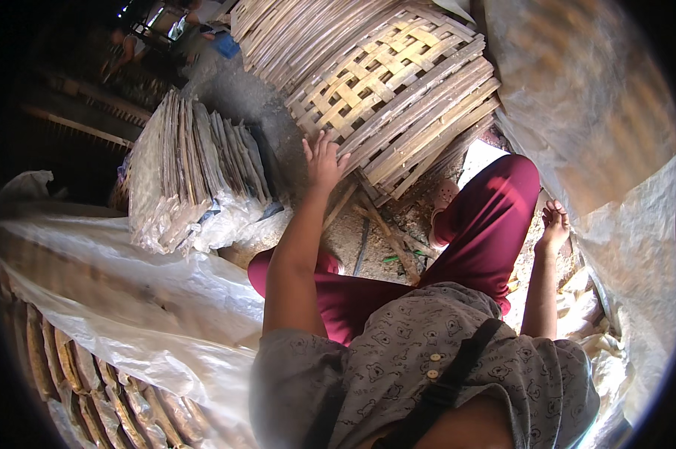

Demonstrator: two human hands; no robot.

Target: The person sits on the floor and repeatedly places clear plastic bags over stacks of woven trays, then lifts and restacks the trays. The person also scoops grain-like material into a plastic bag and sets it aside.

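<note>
My left hand (322, 160) reaches forward with its fingers apart, at the near left corner of a woven bamboo tray (380, 70). I cannot tell whether the fingertips touch it. That tray leans against a tight row of similar wooden-framed trays (310, 33), with more frame edges (433, 120) on its near side. My right hand (555, 221) hangs by my right knee, fingers loosely bent and nothing visible in them. It is nearest to a large translucent plastic sheet (601, 247).
To the left stands a stack of thin sheets or panels (197, 151) with crumpled plastic (231, 219) below. Plastic sheeting (147, 292) covers racks of brown pieces (85, 370). Wooden sticks (391, 236) lie on the littered floor by my feet. Another person (129, 47) is in the dark background.
</note>
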